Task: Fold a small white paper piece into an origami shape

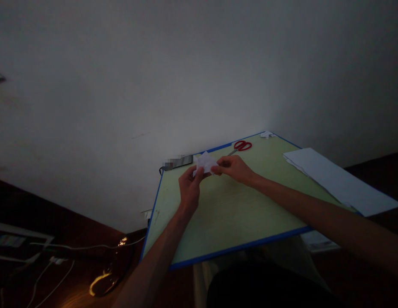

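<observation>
A small folded piece of white paper (205, 162) is held above the far left part of a pale green table (231, 214) with a blue edge. My left hand (190, 188) pinches the paper's lower left side with closed fingers. My right hand (234, 167) grips its right side, fingers curled around the fold. Both forearms reach in from the bottom of the view.
Red-handled scissors (241, 146) lie near the table's far edge. A stack of white sheets (340, 179) hangs over the right side. A small paper scrap (266, 134) sits at the far corner. A dark flat object (178, 162) lies at the far left edge. Cables (57, 256) run over the dark floor at left.
</observation>
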Demonstrator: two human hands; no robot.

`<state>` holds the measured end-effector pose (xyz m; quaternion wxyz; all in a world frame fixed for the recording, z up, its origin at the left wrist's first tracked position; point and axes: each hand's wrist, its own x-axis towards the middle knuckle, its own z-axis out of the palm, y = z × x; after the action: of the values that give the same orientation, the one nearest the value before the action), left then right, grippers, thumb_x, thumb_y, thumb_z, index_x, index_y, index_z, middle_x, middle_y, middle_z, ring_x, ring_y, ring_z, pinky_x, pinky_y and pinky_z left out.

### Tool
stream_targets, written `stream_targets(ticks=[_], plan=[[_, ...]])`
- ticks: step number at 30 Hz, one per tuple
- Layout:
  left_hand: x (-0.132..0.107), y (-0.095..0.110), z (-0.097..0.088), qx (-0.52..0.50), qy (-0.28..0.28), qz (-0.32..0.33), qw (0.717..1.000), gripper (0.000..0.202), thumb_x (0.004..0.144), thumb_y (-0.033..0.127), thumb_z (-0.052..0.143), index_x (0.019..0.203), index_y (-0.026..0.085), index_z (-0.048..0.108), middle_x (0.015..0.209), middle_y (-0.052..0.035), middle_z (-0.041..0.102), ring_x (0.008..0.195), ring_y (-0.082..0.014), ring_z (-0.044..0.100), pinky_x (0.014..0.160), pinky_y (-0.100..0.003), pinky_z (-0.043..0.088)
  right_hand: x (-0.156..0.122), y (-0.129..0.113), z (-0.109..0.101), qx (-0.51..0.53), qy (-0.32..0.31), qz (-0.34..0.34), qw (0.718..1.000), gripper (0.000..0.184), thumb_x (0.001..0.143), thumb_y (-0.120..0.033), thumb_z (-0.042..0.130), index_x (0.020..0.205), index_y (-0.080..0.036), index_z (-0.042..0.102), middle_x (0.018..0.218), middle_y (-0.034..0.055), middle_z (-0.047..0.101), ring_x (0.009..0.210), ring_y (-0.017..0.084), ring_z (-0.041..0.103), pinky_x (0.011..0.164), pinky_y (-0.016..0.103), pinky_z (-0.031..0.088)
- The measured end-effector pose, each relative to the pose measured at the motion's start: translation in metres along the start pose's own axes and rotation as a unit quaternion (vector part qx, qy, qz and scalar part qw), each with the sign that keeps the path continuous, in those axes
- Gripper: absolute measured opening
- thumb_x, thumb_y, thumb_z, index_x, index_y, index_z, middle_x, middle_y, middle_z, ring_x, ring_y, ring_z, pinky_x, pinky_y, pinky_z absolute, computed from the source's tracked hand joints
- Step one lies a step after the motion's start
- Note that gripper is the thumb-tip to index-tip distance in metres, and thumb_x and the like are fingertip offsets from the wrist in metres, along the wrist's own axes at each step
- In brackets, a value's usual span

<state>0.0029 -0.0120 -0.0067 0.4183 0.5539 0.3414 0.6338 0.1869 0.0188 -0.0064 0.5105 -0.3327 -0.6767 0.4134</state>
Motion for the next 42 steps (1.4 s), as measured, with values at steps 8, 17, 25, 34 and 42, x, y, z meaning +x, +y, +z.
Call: stream_targets(ticks=[8,17,25,34,42], plan=[[0.003,-0.002,-0.004,-0.009,-0.002,0.002,1.0,0.035,0.081,0.043,0.081,0.1,0.014,0.078,0.097,-0.0087,0.079,0.085,-0.0224,0.077,0.089,-0.041,0.064,-0.001,-0.006,0.004,-0.001,0.009,-0.008,1.0,0.041,0.074,-0.056,0.078,0.07,-0.017,0.066,0.067,0.0014,0.066,0.063,0.014,0.058,0.064,0.028,0.046],[0.001,0.002,-0.003,0.012,-0.012,0.009,1.0,0.035,0.082,0.044,0.08,0.1,0.014,0.078,0.091,-0.0079,0.079,0.084,-0.0238,0.077,0.088,-0.042,0.064,-0.005,-0.007,0.013,0.056,0.021,0.012,0.998,0.044,0.063,-0.054,0.086,0.078,-0.02,0.063,0.081,0.0011,0.066,0.076,0.017,0.061,0.069,0.029,0.051],[0.002,-0.001,-0.002,-0.007,-0.004,0.01,1.0,0.034,0.08,0.043,0.082,0.097,0.014,0.077,0.092,-0.0069,0.079,0.084,-0.0224,0.077,0.089,-0.042,0.064,-0.005,-0.008,0.018,0.138,0.063,0.032,0.988,0.044,0.054,-0.05,0.092,0.075,-0.02,0.068,0.081,0.0025,0.072,0.077,0.019,0.067,0.078,0.035,0.057],[0.005,-0.002,-0.005,-0.002,0.006,0.013,1.0,0.031,0.081,0.041,0.082,0.097,0.015,0.078,0.093,-0.007,0.079,0.08,-0.02,0.076,0.083,-0.037,0.065,-0.004,-0.007,0.012,0.096,0.034,0.017,0.995,0.033,0.065,-0.051,0.085,0.071,-0.02,0.075,0.076,0.0017,0.072,0.073,0.018,0.065,0.075,0.034,0.054],[0.006,-0.002,-0.007,-0.011,0.016,0.002,1.0,0.035,0.077,0.045,0.084,0.096,0.015,0.078,0.093,-0.0072,0.079,0.079,-0.0199,0.076,0.083,-0.038,0.064,-0.004,-0.008,0.007,0.061,0.004,-0.011,0.998,0.025,0.074,-0.045,0.078,0.079,-0.02,0.08,0.075,0.0014,0.072,0.073,0.018,0.064,0.074,0.033,0.054]])
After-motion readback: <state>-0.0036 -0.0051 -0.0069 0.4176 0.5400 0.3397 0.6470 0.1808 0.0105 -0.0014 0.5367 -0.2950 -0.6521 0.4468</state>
